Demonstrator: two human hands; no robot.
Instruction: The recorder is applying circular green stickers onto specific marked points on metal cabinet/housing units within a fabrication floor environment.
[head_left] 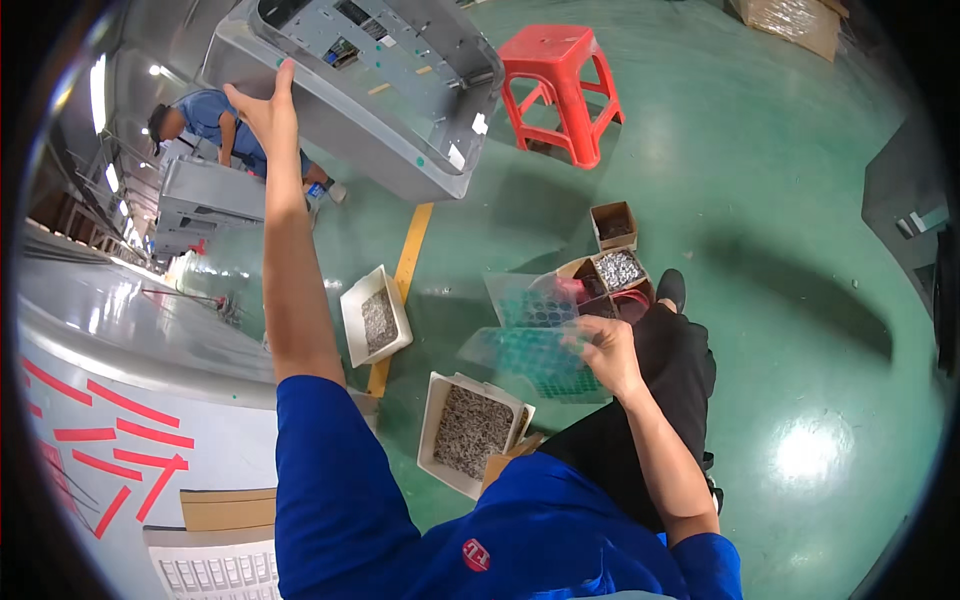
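Observation:
A large grey casing [345,118] with metal plates inside stands at the top. My left hand [265,112] is at its left side wall, fingers stretched apart, one fingertip against the wall near a small green dot. Nothing shows in that hand. Lower right, above my lap, my right hand [608,352] pinches the edge of a clear sheet covered with round green stickers [535,352]. A second clear sheet [530,300], also with green dots, overlaps just beyond it. Another green dot [421,161] sits on the casing's near lower wall.
White bins [377,330] [440,455] of small metal parts stand on the floor by a yellow line [412,245]. Small cardboard boxes [614,226] sit near my foot. A red stool [562,85] is right of the casing. A person [215,125] bends over another grey casing [205,195] at left.

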